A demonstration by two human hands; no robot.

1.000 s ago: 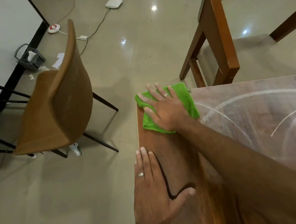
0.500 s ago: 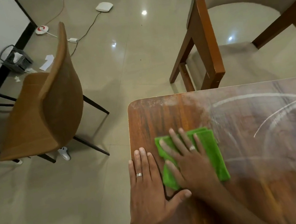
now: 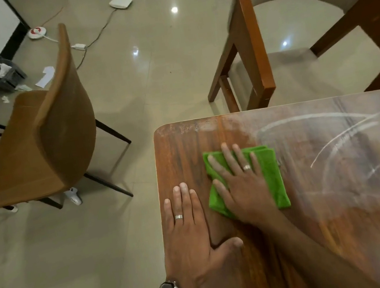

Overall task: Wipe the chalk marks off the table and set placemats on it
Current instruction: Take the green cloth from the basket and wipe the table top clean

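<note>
A folded green cloth (image 3: 270, 176) lies on the dark wooden table (image 3: 180, 150) near its far left corner. My right hand (image 3: 240, 185) presses flat on the cloth, fingers spread. My left hand (image 3: 189, 226) rests flat on the bare wood beside it, near the table's left edge, holding nothing; a watch is on that wrist. White chalk marks (image 3: 347, 136) curve across the table to the right of the cloth, with a pale chalk haze around them. No placemats are in view.
A tan chair (image 3: 52, 130) with black legs stands on the floor to the left. A wooden-framed cream chair (image 3: 256, 53) stands beyond the table's far edge. Cables, a white box (image 3: 120, 1), a grey basket (image 3: 0, 71) and paper scraps lie on the tiled floor.
My right hand slid the cloth from the far left corner back toward me, then a little to the right toward the chalk marks. My left hand stayed flat on the table.
</note>
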